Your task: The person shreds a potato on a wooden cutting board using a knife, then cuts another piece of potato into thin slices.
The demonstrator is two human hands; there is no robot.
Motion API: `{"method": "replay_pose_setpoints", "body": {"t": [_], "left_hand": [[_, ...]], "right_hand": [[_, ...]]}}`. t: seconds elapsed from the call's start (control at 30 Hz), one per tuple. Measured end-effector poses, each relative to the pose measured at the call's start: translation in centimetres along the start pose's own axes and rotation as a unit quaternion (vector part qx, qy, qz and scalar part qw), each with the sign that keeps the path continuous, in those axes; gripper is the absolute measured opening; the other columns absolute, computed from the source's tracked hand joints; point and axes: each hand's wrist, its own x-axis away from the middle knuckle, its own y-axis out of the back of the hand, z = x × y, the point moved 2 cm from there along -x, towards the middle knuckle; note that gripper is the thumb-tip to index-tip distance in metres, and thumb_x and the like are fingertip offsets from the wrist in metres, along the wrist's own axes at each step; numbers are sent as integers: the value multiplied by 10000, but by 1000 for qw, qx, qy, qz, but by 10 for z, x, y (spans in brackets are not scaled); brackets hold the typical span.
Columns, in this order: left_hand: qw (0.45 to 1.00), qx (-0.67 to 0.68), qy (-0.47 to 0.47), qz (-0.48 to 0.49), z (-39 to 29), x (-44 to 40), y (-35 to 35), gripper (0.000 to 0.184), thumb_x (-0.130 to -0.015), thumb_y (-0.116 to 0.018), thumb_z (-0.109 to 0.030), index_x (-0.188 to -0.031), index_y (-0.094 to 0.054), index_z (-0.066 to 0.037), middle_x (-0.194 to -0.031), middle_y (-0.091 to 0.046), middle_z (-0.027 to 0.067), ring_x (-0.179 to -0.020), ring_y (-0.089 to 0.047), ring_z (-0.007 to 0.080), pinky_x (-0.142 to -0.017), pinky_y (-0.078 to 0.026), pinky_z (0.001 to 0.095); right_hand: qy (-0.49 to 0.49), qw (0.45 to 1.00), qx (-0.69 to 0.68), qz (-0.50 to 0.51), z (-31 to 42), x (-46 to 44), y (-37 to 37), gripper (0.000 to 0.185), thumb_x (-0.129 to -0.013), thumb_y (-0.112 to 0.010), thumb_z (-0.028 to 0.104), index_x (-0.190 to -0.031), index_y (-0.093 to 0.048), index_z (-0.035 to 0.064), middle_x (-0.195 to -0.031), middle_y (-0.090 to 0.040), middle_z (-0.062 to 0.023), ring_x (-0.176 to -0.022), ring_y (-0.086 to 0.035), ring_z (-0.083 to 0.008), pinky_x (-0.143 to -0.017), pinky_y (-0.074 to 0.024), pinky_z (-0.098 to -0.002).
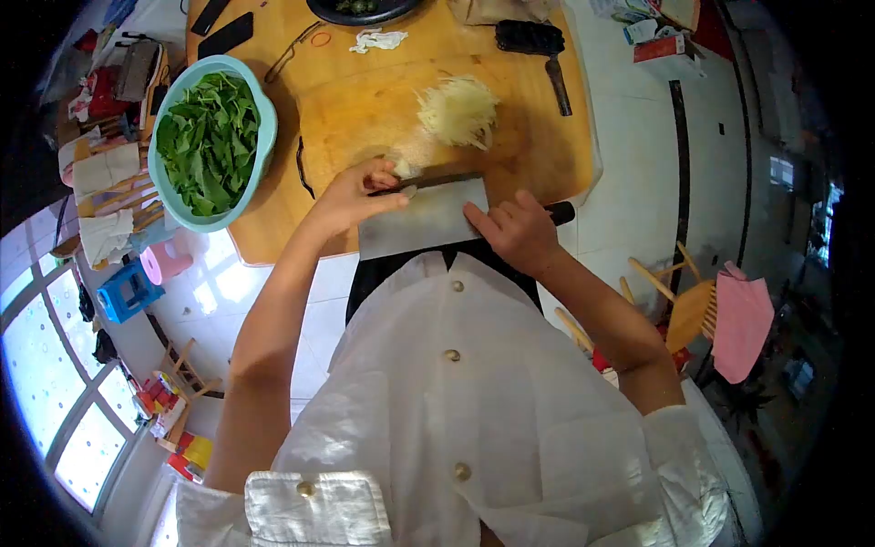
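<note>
My right hand (515, 228) is wrapped round the base of a cleaver (428, 219), its thumb and fingers by the blade and the dark handle (561, 213) sticking out to the right. The broad blade lies tilted at the table's near edge. At the blade's far left corner, my left hand (366, 190) has its fingers curled and its thumb over the metal. A small pale vegetable piece (401, 169) shows at its fingertips. Beyond the blade, a heap of pale yellow vegetable shreds (458, 111) sits on the wooden board (355, 109).
A light blue basin (266, 137) of green leaves (208, 141) stands on the left. Behind are a crumpled white tissue (378, 40), a dark bowl (365, 16), a phone (226, 35) and a black brush (530, 38). A wooden chair (690, 314) stands at the right.
</note>
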Motion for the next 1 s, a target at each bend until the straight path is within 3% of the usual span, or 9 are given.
{"method": "replay_pose_setpoints", "body": {"t": [0.1, 0.23, 0.3, 0.43, 0.57, 0.73, 0.87, 0.93, 1.0], "left_hand": [[996, -14, 18, 85, 13, -21, 1, 365, -815, -737, -179, -1126, -632, -21, -967, -644, 38, -866, -581, 112, -770, -479, 249], [997, 20, 70, 37, 13, -33, 9, 263, -802, -733, -109, -1016, -668, 30, -837, -655, 46, -745, -590, 104, -696, -489, 242], [996, 28, -30, -86, 31, -50, 19, 127, -845, -660, -45, -945, -692, 26, -786, -662, 31, -680, -588, 102, -643, -490, 241], [983, -120, -87, -107, 30, -60, 25, 136, -851, -609, 0, -953, -699, -9, -781, -681, 71, -662, -598, 122, -638, -491, 251], [974, -149, -121, -118, 17, -61, 14, 167, -813, -612, 20, -948, -700, -23, -839, -676, 105, -694, -626, 190, -674, -504, 278], [863, -368, -304, -166, 12, -60, 10, 193, -741, -642, 29, -912, -696, -40, -930, -625, 132, -826, -629, 311, -745, -513, 341], [906, -264, -255, -212, 15, -55, 13, 176, -711, -681, -10, -881, -693, -51, -923, -619, 125, -802, -632, 305, -734, -516, 360], [938, -261, -60, -219, 8, -49, 11, 165, -666, -719, -63, -826, -675, -59, -916, -607, 126, -789, -625, 318, -733, -515, 386], [929, -311, -61, -191, 8, -49, 4, 185, -648, -731, -77, -817, -659, -60, -901, -604, 125, -786, -624, 328, -721, -513, 396]], "right_hand": [[-6, 1000, -4, -22, 4, -1, 4, 301, -745, -609, 116, -1038, -670, 88, -590, -476, 9, -570, -489, -133, -620, -360, -308], [-22, 999, -22, -34, 10, 1, 12, 301, -739, -619, 110, -1035, -672, 103, -577, -466, 12, -554, -482, -134, -614, -355, -304], [-41, 998, -36, -37, 15, 6, 12, 299, -733, -624, 97, -1027, -674, 111, -566, -459, 14, -539, -479, -137, -614, -356, -307], [-116, 990, -64, -38, 20, 24, 13, 288, -699, -647, 68, -979, -670, 129, -526, -453, 18, -499, -485, -149, -616, -347, -323], [-199, 977, -80, -12, 25, 43, 10, 277, -698, -671, 54, -964, -659, 131, -544, -535, 5, -506, -522, -149, -617, -324, -342], [-231, 970, -72, 0, 29, 56, 8, 260, -730, -640, 105, -989, -642, 138, -560, -559, -12, -532, -573, -175, -673, -377, -384], [-255, 961, -103, -1, 28, 60, 9, 249, -737, -647, 93, -984, -640, 132, -580, -585, -26, -548, -591, -188, -716, -389, -409], [-261, 960, -100, 8, 27, 60, 10, 238, -750, -648, 96, -985, -640, 131, -579, -586, -27, -546, -591, -190, -721, -390, -410], [-265, 959, -98, 17, 27, 58, 10, 226, -762, -649, 99, -986, -641, 130, -578, -586, -28, -545, -592, -192, -727, -392, -412]]}}
